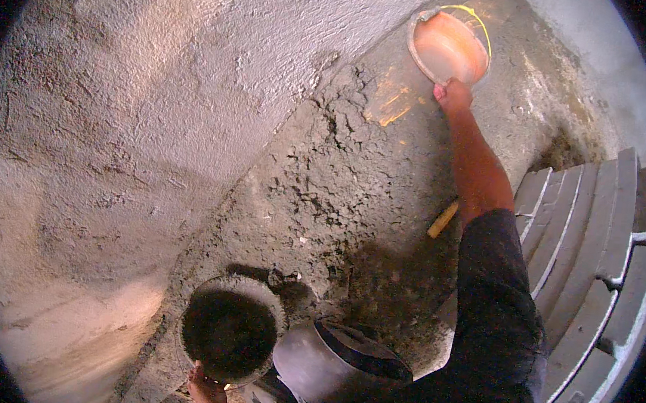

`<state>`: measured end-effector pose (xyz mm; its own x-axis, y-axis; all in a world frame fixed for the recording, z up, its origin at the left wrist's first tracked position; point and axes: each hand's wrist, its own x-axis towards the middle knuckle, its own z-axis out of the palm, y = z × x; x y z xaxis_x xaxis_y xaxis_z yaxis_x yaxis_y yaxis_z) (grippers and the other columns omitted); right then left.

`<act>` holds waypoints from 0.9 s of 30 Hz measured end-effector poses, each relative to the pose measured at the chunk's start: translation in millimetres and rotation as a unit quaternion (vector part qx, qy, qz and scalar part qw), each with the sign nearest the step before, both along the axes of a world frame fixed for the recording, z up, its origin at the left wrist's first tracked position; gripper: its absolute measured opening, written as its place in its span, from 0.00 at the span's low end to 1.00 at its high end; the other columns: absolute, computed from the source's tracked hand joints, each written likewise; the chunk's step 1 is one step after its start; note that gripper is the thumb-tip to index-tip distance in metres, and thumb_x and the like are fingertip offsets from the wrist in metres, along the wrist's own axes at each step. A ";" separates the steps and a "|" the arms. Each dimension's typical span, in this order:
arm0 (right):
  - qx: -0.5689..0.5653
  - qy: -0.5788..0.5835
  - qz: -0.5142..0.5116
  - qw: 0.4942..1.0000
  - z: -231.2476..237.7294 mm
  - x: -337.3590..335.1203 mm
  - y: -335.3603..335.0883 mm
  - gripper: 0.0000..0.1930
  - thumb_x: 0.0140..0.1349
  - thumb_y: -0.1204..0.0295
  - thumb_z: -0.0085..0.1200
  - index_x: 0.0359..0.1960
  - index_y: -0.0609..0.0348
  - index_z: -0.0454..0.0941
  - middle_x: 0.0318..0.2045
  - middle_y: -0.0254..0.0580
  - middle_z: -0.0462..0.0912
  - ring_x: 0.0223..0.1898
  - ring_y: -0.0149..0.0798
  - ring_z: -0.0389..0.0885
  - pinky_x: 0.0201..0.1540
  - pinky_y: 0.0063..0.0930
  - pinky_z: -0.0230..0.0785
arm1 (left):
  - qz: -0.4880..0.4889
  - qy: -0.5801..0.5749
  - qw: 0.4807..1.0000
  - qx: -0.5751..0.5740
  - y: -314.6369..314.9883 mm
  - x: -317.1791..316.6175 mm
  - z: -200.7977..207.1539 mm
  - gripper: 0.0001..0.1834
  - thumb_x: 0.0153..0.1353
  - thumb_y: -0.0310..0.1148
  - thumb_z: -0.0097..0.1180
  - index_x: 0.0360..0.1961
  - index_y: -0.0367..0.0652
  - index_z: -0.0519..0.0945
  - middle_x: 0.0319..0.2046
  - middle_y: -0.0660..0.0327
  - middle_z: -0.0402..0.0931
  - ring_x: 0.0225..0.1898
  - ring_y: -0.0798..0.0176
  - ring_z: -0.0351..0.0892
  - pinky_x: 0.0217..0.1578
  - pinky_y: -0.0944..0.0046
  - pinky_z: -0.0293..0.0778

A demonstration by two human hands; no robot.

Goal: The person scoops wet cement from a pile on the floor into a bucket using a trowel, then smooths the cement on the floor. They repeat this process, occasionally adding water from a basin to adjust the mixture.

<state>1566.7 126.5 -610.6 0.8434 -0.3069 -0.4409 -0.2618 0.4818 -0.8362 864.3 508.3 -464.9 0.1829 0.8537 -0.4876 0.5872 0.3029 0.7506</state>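
With my right arm stretched far forward, my right hand (455,95) grips the near rim of an orange bucket (453,50). This bucket has a yellow handle, and grey residue coats its rim. At the lower left, my left hand (208,393) is closed at the near rim of a second bucket (275,301), whose rim is grey and crusted. Its inside is dark, so I cannot tell what it holds. Between the buckets spreads rough, crumbly wet mortar (325,164) on the floor.
A rough plastered wall (135,98) rises along the left. Stacked grey blocks (579,227) stand on the right. A short wooden piece (442,219), perhaps a tool handle, lies beside my right arm. A rounded grey object (319,362) with a dark band sits near my body.
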 end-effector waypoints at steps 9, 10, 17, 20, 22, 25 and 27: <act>-0.051 -0.050 0.096 0.993 -43.6 -112.3 -30.9 0.16 0.57 0.64 0.49 0.41 0.61 0.65 0.31 0.44 0.73 0.26 0.40 0.75 0.20 0.26 0.71 | 0.071 -0.146 0.984 -0.067 -3.4 6.0 -4.6 0.12 0.53 0.35 0.54 0.36 0.40 0.71 0.37 0.54 0.71 0.38 0.52 0.72 0.33 0.46 0.72; -0.035 -0.020 0.091 0.995 -49.9 -128.0 -31.4 0.15 0.57 0.63 0.49 0.40 0.60 0.65 0.29 0.43 0.73 0.25 0.40 0.75 0.20 0.26 0.70 | 0.073 -0.146 0.984 -0.065 -4.9 3.7 -1.7 0.12 0.53 0.36 0.54 0.36 0.41 0.71 0.37 0.54 0.71 0.37 0.53 0.72 0.33 0.47 0.72; 0.173 0.125 0.054 0.975 -27.8 -273.2 -3.4 0.13 0.50 0.67 0.51 0.36 0.57 0.67 0.28 0.41 0.72 0.26 0.38 0.74 0.26 0.27 0.73 | 0.039 -0.114 0.991 -0.057 -7.2 -1.7 0.9 0.14 0.50 0.36 0.57 0.36 0.43 0.70 0.37 0.55 0.71 0.36 0.54 0.72 0.32 0.48 0.72; 0.147 0.163 0.036 0.975 -10.6 -312.9 9.6 0.14 0.50 0.67 0.51 0.37 0.58 0.68 0.29 0.41 0.72 0.28 0.39 0.75 0.29 0.29 0.74 | 0.058 -0.134 0.987 -0.060 -6.1 -11.1 -3.8 0.12 0.51 0.35 0.57 0.35 0.44 0.70 0.36 0.56 0.72 0.35 0.56 0.72 0.33 0.50 0.72; 0.026 0.050 0.138 0.989 -50.9 -337.9 -9.5 0.15 0.50 0.66 0.51 0.39 0.58 0.69 0.31 0.42 0.73 0.30 0.41 0.75 0.32 0.31 0.74 | 0.123 -0.234 0.960 -0.086 -14.3 -1.3 -5.8 0.12 0.51 0.34 0.57 0.34 0.44 0.70 0.35 0.57 0.73 0.36 0.57 0.72 0.33 0.51 0.72; 0.109 0.079 0.182 0.974 -32.9 -349.7 -16.6 0.19 0.50 0.65 0.51 0.44 0.58 0.67 0.38 0.44 0.74 0.35 0.44 0.76 0.34 0.34 0.74 | 0.150 -0.203 0.963 -0.099 -4.4 -23.0 -19.7 0.11 0.51 0.33 0.58 0.29 0.43 0.68 0.32 0.59 0.73 0.34 0.58 0.73 0.32 0.54 0.73; 0.164 0.114 0.151 0.968 10.6 -351.3 -13.6 0.23 0.50 0.64 0.52 0.47 0.59 0.65 0.42 0.46 0.72 0.37 0.46 0.76 0.35 0.36 0.74 | 0.141 -0.180 0.970 -0.088 -7.2 -26.5 -11.9 0.12 0.50 0.33 0.59 0.27 0.45 0.67 0.30 0.60 0.73 0.32 0.60 0.73 0.29 0.56 0.72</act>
<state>1215.4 112.9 -600.0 0.7416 0.1275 -0.6586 -0.5929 0.5840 -0.5545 837.8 501.1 -476.8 0.1396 0.8035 -0.5788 0.1727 0.5558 0.8132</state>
